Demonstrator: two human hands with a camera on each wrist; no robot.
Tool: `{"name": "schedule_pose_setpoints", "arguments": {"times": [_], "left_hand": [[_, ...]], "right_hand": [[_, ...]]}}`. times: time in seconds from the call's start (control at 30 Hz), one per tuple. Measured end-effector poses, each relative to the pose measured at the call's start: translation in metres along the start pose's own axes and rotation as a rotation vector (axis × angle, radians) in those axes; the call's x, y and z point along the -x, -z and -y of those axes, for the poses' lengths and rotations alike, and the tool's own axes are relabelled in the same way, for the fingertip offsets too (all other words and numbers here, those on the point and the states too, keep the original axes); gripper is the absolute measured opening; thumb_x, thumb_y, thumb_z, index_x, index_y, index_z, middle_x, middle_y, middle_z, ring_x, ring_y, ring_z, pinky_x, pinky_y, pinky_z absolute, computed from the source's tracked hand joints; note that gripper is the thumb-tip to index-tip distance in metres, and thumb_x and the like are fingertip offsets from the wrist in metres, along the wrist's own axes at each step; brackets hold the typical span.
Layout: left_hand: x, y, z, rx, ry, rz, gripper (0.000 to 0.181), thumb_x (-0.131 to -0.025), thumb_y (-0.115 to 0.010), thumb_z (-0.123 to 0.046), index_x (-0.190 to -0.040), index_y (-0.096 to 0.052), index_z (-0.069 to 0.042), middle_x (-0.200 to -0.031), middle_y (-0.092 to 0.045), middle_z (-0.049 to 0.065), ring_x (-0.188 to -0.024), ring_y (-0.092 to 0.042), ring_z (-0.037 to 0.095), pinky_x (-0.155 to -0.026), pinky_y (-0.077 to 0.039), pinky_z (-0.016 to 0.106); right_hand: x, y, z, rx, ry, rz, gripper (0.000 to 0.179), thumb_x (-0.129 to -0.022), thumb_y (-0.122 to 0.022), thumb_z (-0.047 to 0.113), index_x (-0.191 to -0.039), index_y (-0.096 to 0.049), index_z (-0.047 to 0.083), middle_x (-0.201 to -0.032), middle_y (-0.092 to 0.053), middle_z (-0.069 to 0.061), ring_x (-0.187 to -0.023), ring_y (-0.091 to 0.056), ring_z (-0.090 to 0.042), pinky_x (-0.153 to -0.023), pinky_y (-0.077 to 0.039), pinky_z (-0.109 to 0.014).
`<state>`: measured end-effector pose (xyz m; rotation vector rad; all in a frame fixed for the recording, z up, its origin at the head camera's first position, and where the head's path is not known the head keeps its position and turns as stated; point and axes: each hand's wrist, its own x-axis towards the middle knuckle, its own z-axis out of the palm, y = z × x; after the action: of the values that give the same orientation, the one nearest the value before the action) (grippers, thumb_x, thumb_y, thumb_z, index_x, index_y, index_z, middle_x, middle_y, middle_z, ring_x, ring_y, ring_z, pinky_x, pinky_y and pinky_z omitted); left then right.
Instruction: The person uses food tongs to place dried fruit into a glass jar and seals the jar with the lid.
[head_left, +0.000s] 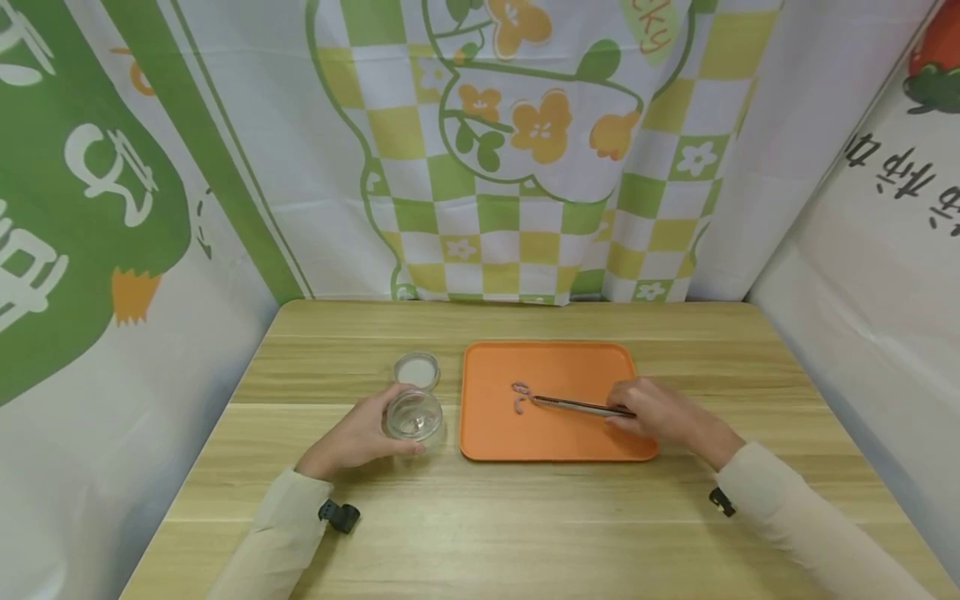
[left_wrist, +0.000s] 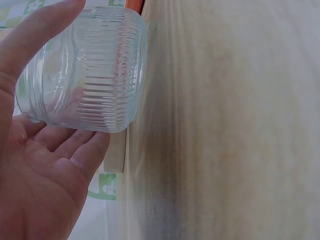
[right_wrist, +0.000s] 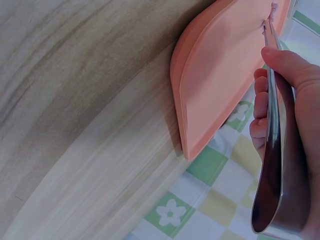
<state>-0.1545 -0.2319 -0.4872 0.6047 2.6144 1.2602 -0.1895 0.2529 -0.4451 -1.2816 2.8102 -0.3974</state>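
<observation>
My left hand (head_left: 367, 429) holds a clear ribbed glass jar (left_wrist: 100, 75), thumb on one side and fingers on the other. The jar stands with its open mouth up, left of an orange tray (head_left: 555, 446). In my right hand (head_left: 652, 408) is a pair of metal tongs (right_wrist: 275, 165), gripped between thumb and curled fingers. Their tips reach toward the tray's middle, right at several small, curled, pinkish-purple pieces (head_left: 519, 407). Whether the tips pinch one of these, I cannot tell.
A round clear-rimmed lid (head_left: 417, 371) lies behind the jar. Everything rests on a light wooden table (head_left: 480, 533). A checked, flower-printed curtain (head_left: 495, 242) hangs along the table's back edge, with printed cloth at both sides.
</observation>
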Motion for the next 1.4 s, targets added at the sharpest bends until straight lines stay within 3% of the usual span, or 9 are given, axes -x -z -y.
{"name": "schedule_pose_setpoints", "arguments": {"times": [0.53,0.87,1.4], "left_hand": [[-0.001,0.000,0.001,-0.010,0.004,0.002,0.088,-0.078,-0.094,-0.044,-0.150,-0.051,-0.019,-0.138,-0.067,0.009,-0.127,-0.064,0.030,-0.106,-0.050,0.054],[-0.001,0.000,0.002,-0.020,-0.003,-0.002,0.087,-0.077,-0.095,-0.045,-0.149,-0.052,-0.019,-0.140,-0.067,0.009,-0.128,-0.064,0.030,-0.107,-0.049,0.054],[0.000,0.000,-0.002,-0.002,0.009,-0.001,0.087,-0.076,-0.095,-0.043,-0.149,-0.052,-0.019,-0.139,-0.067,0.009,-0.126,-0.064,0.030,-0.106,-0.050,0.053]], "right_hand": [[0.002,0.008,0.002,-0.047,-0.019,-0.014,0.008,-0.097,-0.077,0.011,-0.089,-0.076,0.012,-0.084,-0.068,0.006,-0.068,-0.051,0.003,-0.059,-0.048,-0.021],[-0.001,0.014,0.005,-0.055,0.033,-0.040,0.011,-0.096,-0.077,0.009,-0.087,-0.074,0.013,-0.083,-0.069,0.004,-0.067,-0.050,0.004,-0.058,-0.047,-0.019],[-0.014,0.026,0.027,-0.033,0.049,0.024,0.012,-0.100,-0.074,0.015,-0.088,-0.073,0.013,-0.083,-0.065,0.008,-0.067,-0.047,0.002,-0.060,-0.045,-0.019]]}}
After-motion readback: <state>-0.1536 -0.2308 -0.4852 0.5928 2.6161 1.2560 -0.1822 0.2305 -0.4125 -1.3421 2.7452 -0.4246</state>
